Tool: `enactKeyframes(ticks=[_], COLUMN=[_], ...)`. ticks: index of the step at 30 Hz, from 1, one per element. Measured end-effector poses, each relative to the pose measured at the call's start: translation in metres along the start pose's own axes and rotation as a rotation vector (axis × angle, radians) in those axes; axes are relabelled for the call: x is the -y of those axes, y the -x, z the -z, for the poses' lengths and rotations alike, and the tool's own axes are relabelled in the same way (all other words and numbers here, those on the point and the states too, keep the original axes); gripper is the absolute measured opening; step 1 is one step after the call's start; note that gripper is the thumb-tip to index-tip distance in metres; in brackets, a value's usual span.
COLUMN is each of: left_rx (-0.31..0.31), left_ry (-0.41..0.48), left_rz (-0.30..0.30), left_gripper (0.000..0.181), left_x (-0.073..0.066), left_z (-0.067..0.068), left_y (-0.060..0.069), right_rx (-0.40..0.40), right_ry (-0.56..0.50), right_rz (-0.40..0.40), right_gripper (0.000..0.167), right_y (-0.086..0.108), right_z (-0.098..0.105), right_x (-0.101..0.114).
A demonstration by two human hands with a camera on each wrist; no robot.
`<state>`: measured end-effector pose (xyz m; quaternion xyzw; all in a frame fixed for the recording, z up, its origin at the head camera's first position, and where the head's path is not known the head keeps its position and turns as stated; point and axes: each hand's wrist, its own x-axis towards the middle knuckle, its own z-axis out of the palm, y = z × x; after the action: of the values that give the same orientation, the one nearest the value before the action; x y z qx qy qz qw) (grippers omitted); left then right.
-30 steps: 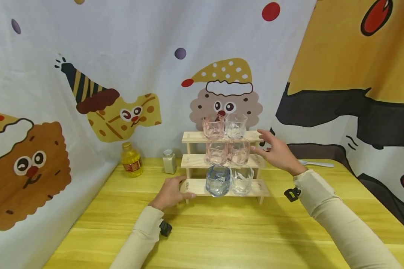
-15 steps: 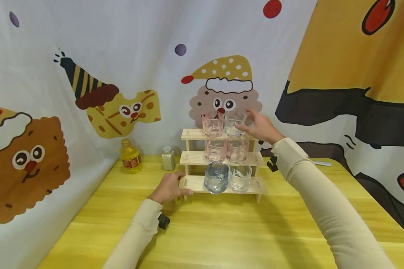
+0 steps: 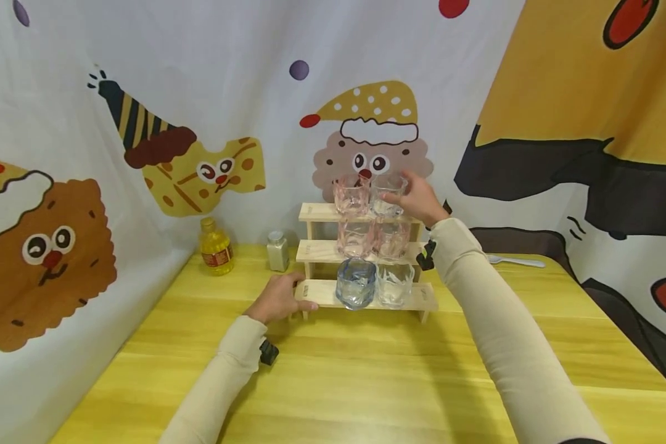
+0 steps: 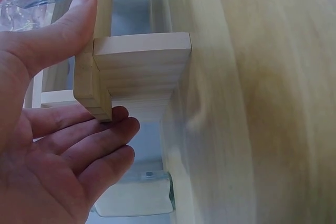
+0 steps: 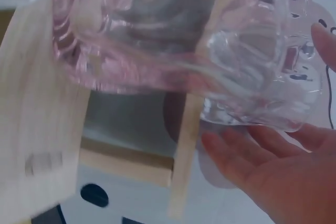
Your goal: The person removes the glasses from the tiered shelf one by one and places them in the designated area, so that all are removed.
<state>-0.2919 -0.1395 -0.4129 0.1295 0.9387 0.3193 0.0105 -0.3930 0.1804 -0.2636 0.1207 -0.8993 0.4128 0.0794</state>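
Note:
A three-step wooden display stand bears two glasses on each step. My left hand grips the left end of its lowest step; in the left wrist view the thumb lies along the board and the fingertips touch its end. At the top right, my right hand holds a clear glass, thumb in front and fingers round the side. Beside that glass stands a pink glass. Two pink glasses fill the middle step. Below are a blue glass and a clear faceted glass.
Left of the stand are a yellow oil bottle and a small white-filled jar. A light-handled utensil lies at the back right of the wooden table. A cartoon-printed cloth hangs close behind.
My right hand has gone up and left from beside the stand to the clear glass on the top step. The left hand stays at the lowest step's end. The view has tilted slightly down.

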Motion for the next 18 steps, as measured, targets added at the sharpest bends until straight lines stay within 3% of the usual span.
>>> enactKeyframes(ticks=[6,18], left_rx=[-0.023,-0.039], left_ry=[-0.002,0.001], left_rz=[-0.016,-0.015], left_gripper=[0.078,0.076], left_x=[0.0,0.0], left_z=[-0.002,-0.002], left_y=[-0.001,0.001], right_rx=[-0.057,-0.091], right_ry=[-0.015,-0.098], right_rz=[0.01,0.014], right_gripper=[0.079,0.077], right_y=[-0.006,-0.003], right_z=[-0.007,-0.011], right_x=[-0.005,-0.012])
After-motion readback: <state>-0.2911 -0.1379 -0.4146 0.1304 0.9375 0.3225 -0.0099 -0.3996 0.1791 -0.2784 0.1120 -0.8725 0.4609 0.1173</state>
